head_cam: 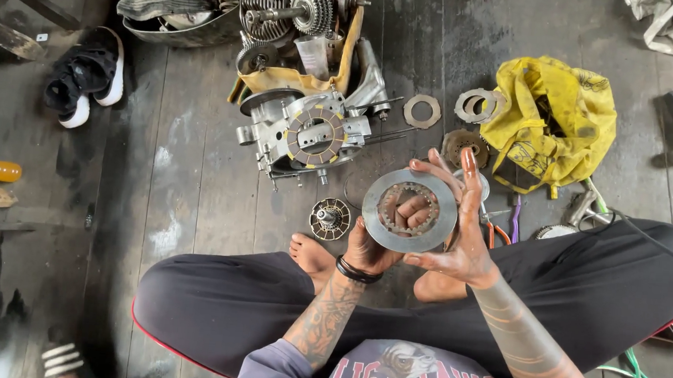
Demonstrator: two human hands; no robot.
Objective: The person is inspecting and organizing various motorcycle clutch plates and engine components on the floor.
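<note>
A flat steel clutch plate (410, 211), a grey ring with a toothed inner edge, is held up over the person's crossed legs. The left hand (372, 248) supports it from behind and below, its fingers (413, 213) curled and showing through the plate's central hole. The right hand (462, 223) is spread almost flat, its fingers (470, 171) stretched along the plate's right rim and palm pressed to the edge rather than closed round it. So the plate sits between both hands, gripped by the left and steadied by the right.

Just left of it, on the dark wooden floor (185, 185), stands one small round clutch hub (329, 218) with radial ribs. Beyond lies one aluminium engine case (301, 134) carrying a friction disc with tan pads. Three more loose rings (423, 110) lie to the right of it, beside one crumpled yellow bag (550, 122). One pair of orange-handled pliers (497, 232) lies near the right hand. A yellow tub (348, 46) holds gears and shafts.
</note>
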